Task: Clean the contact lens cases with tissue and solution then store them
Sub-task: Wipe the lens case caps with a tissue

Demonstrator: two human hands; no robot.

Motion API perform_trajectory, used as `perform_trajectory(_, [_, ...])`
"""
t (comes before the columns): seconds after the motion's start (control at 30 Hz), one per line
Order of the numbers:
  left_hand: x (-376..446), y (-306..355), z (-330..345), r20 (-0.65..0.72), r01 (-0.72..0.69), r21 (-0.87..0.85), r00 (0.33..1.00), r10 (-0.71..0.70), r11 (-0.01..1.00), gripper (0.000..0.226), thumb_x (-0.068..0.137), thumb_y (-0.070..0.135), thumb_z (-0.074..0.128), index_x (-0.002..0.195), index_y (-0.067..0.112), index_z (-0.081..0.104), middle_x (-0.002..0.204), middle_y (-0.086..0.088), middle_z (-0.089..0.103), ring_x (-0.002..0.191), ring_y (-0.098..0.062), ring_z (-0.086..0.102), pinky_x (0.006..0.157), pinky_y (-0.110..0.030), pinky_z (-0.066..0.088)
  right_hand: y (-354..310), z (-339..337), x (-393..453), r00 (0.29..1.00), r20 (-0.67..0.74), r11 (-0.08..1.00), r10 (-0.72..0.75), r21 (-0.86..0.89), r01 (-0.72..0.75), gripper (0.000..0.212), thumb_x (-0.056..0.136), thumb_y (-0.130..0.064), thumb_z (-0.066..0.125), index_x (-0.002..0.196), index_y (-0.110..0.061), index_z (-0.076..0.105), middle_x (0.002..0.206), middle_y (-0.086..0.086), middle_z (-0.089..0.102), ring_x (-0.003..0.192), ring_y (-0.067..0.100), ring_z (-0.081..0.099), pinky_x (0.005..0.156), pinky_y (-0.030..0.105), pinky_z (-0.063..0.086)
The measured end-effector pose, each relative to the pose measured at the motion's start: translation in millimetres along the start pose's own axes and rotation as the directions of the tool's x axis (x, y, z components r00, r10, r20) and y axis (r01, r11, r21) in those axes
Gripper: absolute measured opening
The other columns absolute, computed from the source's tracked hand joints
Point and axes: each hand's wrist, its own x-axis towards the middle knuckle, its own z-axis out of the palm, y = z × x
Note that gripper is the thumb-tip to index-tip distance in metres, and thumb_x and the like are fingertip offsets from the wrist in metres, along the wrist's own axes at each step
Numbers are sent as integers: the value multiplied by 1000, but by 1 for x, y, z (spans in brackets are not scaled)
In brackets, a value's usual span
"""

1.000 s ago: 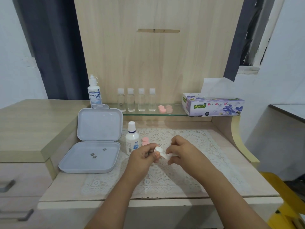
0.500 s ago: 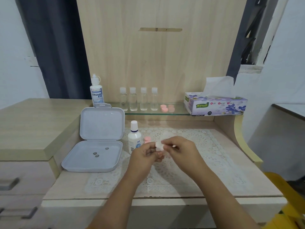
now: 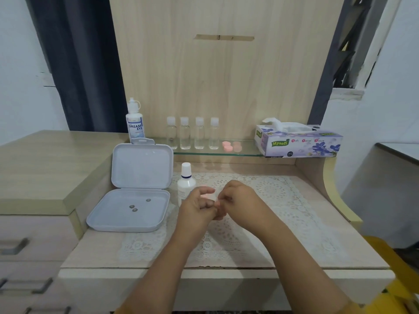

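My left hand and my right hand meet fingertip to fingertip over the lace mat. Both are closed around a small white lens case and a bit of tissue, which the fingers almost entirely hide. A pink lens case shows behind the left fingers, beside the small solution bottle. To the left lies the open white storage box with three small dark pieces in its base. Two more pink cases rest on the glass shelf.
A Dream Eye bottle and several small clear bottles stand along the shelf. The tissue box sits at its right end. A raised drawer unit borders the left, and something yellow lies low on the right.
The hands have drawn closer and folded over the white case and tissue, which showed plainly between the fingers before. The tall tissue sheet above the box is gone.
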Motion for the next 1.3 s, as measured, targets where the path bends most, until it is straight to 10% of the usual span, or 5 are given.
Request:
perform_trajectory(0.23, [-3,4,0,82,-31,-18,996,32,999,36,80,-11,65,81,23,76,71,-2,70,74,-16,68,71,-26,57,3,7,-4,986,-126,965,111,252,-77,17,90,-13,63,73,-16,68,89,-9,60,81,3,57,70,9,44])
perform_trajectory(0.43, [0,0,0,72,1,-44,997,2,999,33,81,-7,68,109,10,67,86,-2,75,86,-24,72,73,-27,57,15,6,-20,850,-291,641,439,764,-69,10,89,-16,67,80,-19,72,81,-5,71,77,5,64,61,6,44])
perform_trajectory(0.87, [2,-3,-2,82,-40,-83,996,47,996,30,85,-11,61,108,7,65,87,-14,71,80,-25,73,71,-24,57,21,17,-17,892,-150,649,426,738,-186,20,82,-4,68,89,-22,70,89,0,71,79,16,65,66,27,49])
perform_trajectory(1.3, [3,-7,-2,78,-8,-62,997,13,998,35,83,-7,66,115,8,65,74,-9,69,77,-24,72,71,-25,57,17,15,-7,922,-148,844,357,475,-250,19,81,-2,54,91,-12,67,78,4,62,62,11,50,48,14,37])
